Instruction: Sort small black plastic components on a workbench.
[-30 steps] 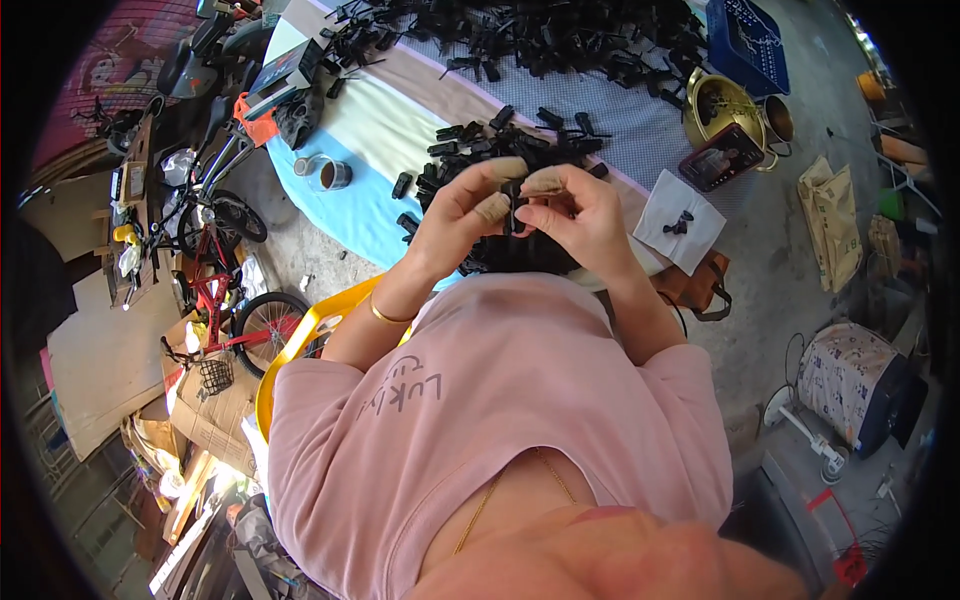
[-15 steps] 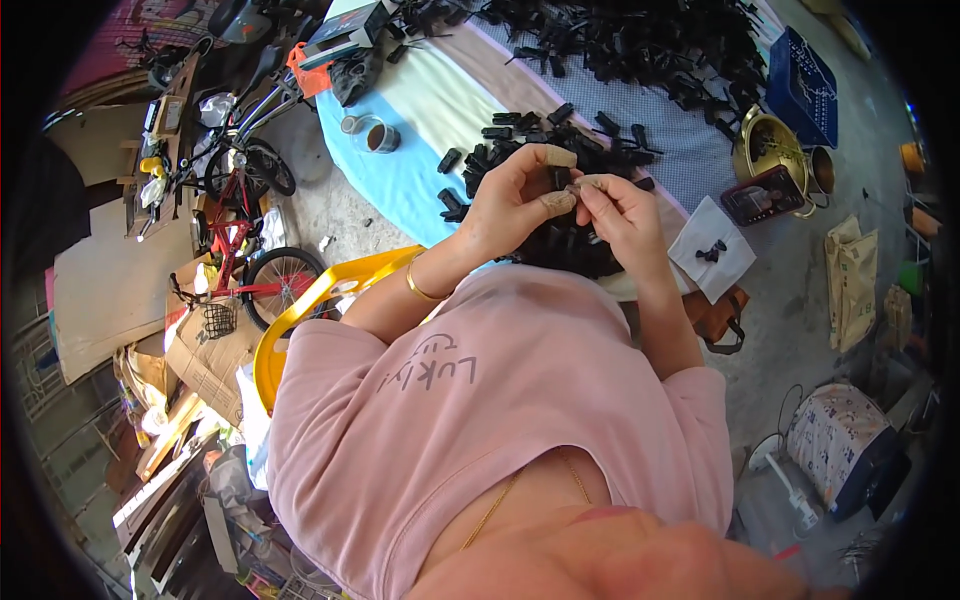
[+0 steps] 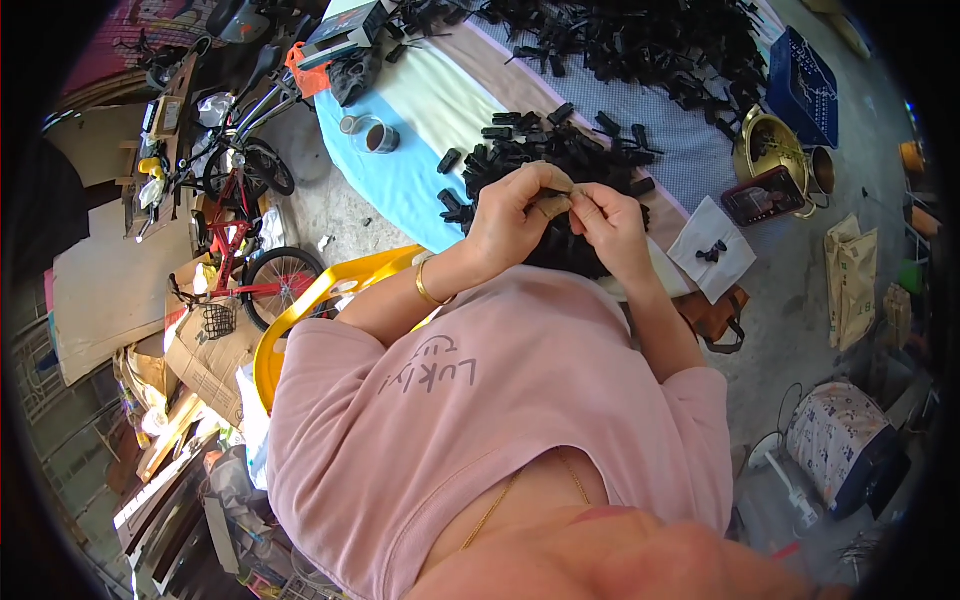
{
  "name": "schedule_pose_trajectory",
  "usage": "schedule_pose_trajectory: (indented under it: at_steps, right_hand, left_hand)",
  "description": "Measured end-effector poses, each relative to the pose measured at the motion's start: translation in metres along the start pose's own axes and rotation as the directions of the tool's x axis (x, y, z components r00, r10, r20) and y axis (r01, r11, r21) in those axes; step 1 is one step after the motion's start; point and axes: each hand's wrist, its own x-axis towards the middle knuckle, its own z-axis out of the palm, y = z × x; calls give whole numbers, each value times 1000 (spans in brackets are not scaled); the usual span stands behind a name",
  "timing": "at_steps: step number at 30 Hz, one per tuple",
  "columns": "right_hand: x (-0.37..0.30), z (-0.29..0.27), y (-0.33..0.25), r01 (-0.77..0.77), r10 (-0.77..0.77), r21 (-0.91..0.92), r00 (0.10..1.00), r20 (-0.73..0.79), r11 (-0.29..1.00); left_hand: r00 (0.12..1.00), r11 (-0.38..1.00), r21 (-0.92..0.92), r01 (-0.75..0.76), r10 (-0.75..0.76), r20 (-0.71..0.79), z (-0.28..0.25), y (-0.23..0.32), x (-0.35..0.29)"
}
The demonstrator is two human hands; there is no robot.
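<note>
My left hand [image 3: 515, 215] and my right hand [image 3: 612, 232] meet fingertip to fingertip in front of my chest. Tan wraps cover some fingertips of the left hand, which is closed with thumb and finger around a small black plastic part, now mostly hidden by the fingers. The right thumb and finger pinch at the same spot; what lies in that pinch is too small to make out. Just beyond and beneath the hands lies a pile of black plastic parts [image 3: 510, 150] on a striped cloth [image 3: 430, 110].
A far larger heap of black parts [image 3: 640, 40] covers the cloth's far end. At right are a white tissue [image 3: 735, 270] with small black pieces, a phone [image 3: 762, 195], a gold-coloured bowl [image 3: 750, 150] and a blue basket [image 3: 800, 90]. A clear cup [image 3: 381, 137] stands left, near a yellow chair [image 3: 270, 355].
Both hands have come slightly lower and nearer my body. The left finger and thumb have drawn closer together, hiding the black part that showed between them.
</note>
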Motion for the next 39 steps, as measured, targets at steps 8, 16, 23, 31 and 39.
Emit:
schedule_pose_trajectory:
  at_steps: [8, 16, 23, 31, 39]
  right_hand:
    - [77, -81, 36, -167, -116, -659, 925, -363, 733]
    - [121, -124, 107, -413, -41, -808, 881, -472, 419]
    - [80, -74, 41, 3, -158, -317, 870, -467, 948]
    - [34, 0, -7, 201, -169, 110, 954, -248, 974]
    - [18, -7, -21, 240, -207, 133, 953, -221, 962]
  left_hand:
    - [989, 854, 510, -104, 36, 141, -8, -8, 12]
    - [969, 863, 490, -121, -4, 246, -13, -13, 11]
    - [985, 934, 355, -37, -25, 170, -14, -3, 27]
    - [964, 977, -142, 161, -124, 235, -10, 0, 43]
    - [954, 827, -477, 298, -235, 187, -14, 0, 34]
